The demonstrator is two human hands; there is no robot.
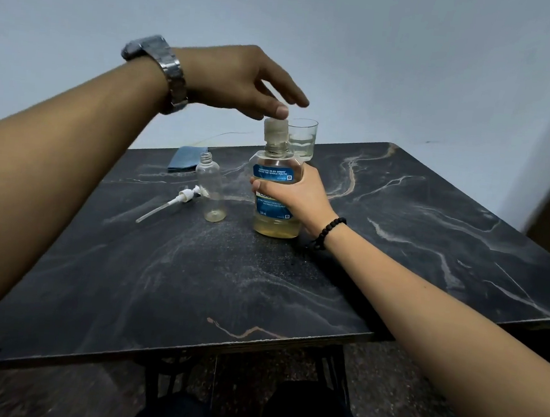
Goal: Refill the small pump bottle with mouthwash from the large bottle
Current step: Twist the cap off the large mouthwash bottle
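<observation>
The large clear mouthwash bottle with a blue label and pale yellow liquid [276, 195] is stood upright on the dark marble-patterned table top [398, 225], roughly mid-table, and is taken as the landmark. Its body is gripped by the right hand [296, 198] from the right side; the thumb is curled across the label front, the other fingers are wrapped behind and hidden. A black bead bracelet [328, 232] is worn on that wrist.

The bottle's translucent cap [276, 131] is seen on the neck. Just above it the left hand [241, 79] is held, fingers loosely spread and angled down; the thumb tip appears to touch the cap top, though firm contact cannot be told because of blur. Nothing is clamped by it. A metal link wristwatch [166, 72] is worn on the left wrist.

Just left of the landmark bottle, the small clear empty plastic bottle [210, 189] is stood upright, neck open, not touching it. Further left of that, the white pump head with its dip tube [171, 202] is laid flat on the table. Behind the landmark bottle, close by its neck, a clear drinking glass with some liquid [302, 139] is stood. Behind and to the left, near the far table edge, a folded blue cloth [185, 158] is laid.
</observation>
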